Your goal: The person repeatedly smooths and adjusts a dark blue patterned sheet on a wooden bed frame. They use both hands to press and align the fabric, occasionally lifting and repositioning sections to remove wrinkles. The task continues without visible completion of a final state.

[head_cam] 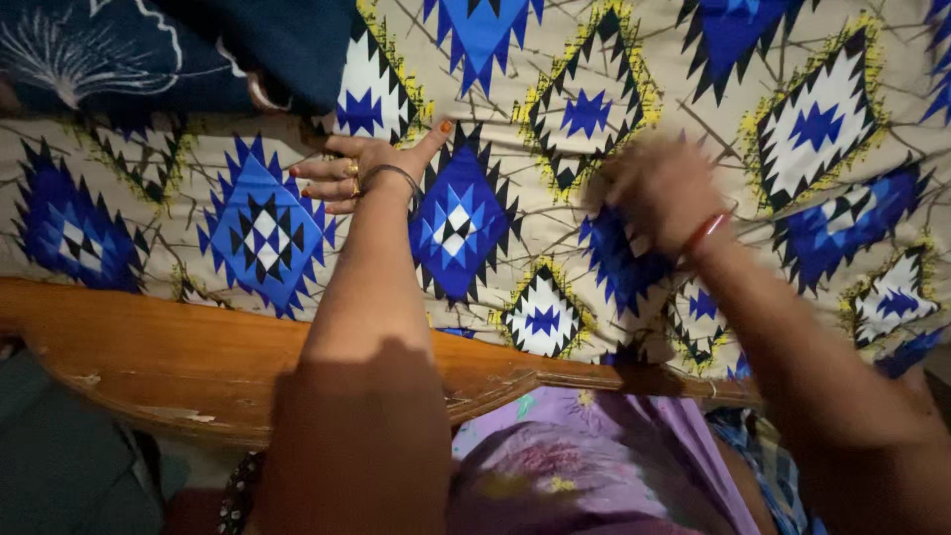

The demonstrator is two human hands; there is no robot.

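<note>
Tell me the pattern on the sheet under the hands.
The sheet is cream with blue, black and white stepped diamonds, some edged in yellow, seen in the head view.

Two bare forearms, no sleeves. On the left hand [362, 168]: a thin dark metal bangle [388, 174] at the wrist, a small gold ring [351, 167] on one finger, orange-painted nails. On the blurred right hand [659, 193]: a narrow red band [705, 232] round the wrist. Lower down, a lilac garment with faint floral print [594, 466], and beside it a strip of blue checked cloth [768, 466].
</note>
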